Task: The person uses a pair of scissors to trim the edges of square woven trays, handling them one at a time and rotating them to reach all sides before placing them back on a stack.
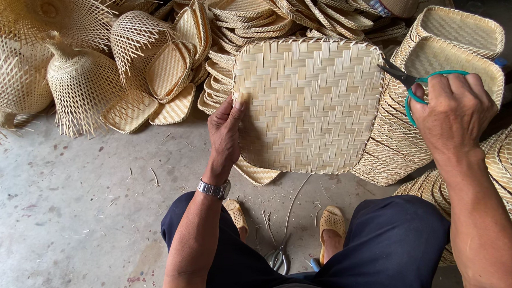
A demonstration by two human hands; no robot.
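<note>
Edge trimming of a square woven bamboo tray (311,105), in progress.

Nearest, below the tray, metal scissors (280,257) lie on the concrete floor (71,213) among cut slivers. The tray is gripped at its left edge by the left hand (226,133), thumb closed on the rim. At its upper right corner, green-handled scissors (418,81) are clasped in the right hand (453,114); the rim there is judged untrimmed. Beyond, stacked woven trays (251,19) are seen.

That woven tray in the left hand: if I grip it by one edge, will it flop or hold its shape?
Probably holds its shape: the tray stands flat while the left hand pinches only one edge. Likely light, since thumb and fingers alone carry it. The thin woven strips may flex or fray at the rim, where the scissors in the right hand meet it.
</note>
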